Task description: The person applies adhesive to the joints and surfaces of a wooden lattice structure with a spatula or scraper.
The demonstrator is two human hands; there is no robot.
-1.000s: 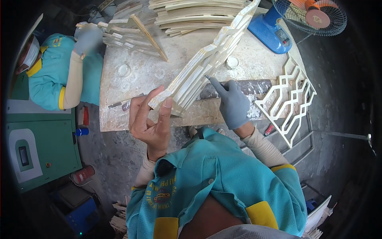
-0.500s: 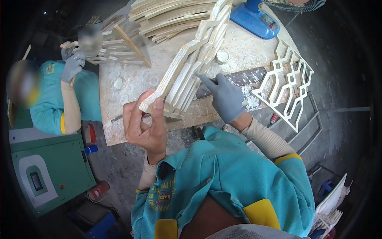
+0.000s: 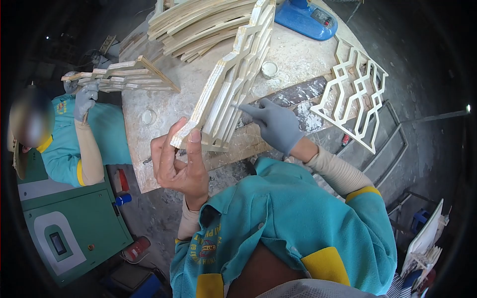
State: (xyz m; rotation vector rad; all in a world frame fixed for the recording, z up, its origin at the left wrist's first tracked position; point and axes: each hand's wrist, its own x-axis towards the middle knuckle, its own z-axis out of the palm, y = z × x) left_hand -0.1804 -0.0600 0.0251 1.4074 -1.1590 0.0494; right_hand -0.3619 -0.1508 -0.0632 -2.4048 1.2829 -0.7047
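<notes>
My bare left hand (image 3: 181, 161) grips the lower end of a pale wooden lattice panel (image 3: 226, 84), its thumb and fingers on either side of the frame. The panel is tilted on edge above the worktable and reaches up to the top of the view. My right hand (image 3: 278, 124), in a grey glove, is at the panel's right side with the index finger stretched toward the slats. Its other fingers are curled, and what they hold, if anything, is hidden. A small round container (image 3: 269, 69) with white contents stands right of the panel.
Stacked curved wooden strips (image 3: 198, 30) and a blue device (image 3: 305, 19) lie on the worktable (image 3: 136, 169). Another lattice panel (image 3: 355, 94) overhangs its right edge. At left a co-worker (image 3: 89, 139) in grey gloves holds a similar panel (image 3: 129, 74).
My right hand has shifted slightly left and down along the panel, its index finger now more extended. The co-worker's hands and panel have moved left. The whole view has also shifted a little.
</notes>
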